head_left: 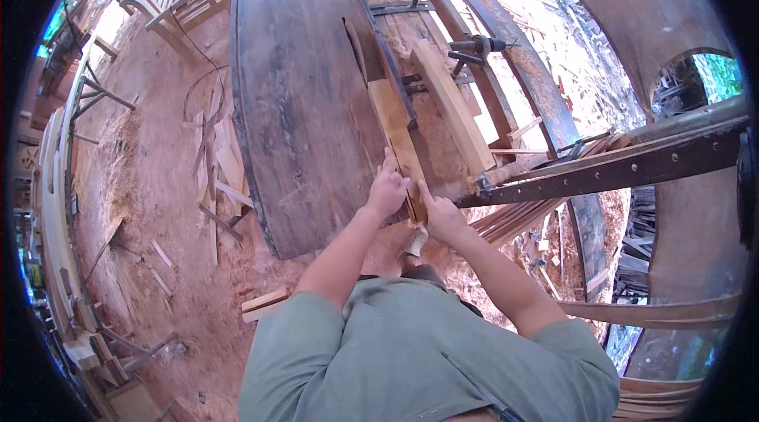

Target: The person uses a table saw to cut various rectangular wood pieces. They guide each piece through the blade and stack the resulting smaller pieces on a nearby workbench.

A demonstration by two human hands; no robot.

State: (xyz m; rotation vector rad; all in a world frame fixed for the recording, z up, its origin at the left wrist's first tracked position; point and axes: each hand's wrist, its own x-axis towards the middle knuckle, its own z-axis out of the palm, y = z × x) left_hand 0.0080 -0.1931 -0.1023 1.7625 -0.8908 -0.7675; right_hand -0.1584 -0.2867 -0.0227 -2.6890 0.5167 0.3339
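Note:
A narrow yellowish wooden board (393,118) lies lengthwise on the dark wooden workbench, its near end close to my body. My left hand (387,187) grips its left side near that end, with the index finger stretched forward along the wood. On the right side, my right hand (443,215) holds the same near end, index finger pointing up along the edge. A dark straight bar (383,50) runs along the right of the board's far part. Beyond the board's far end is a dark slot (353,47) in the bench top.
The dark bench top (296,106) spreads to the left. A thick pale wooden beam (452,110) lies right of the bar, near metal clamps (466,47). Offcuts (225,157) and shavings litter the floor. A long dark beam (617,163) juts in from the right.

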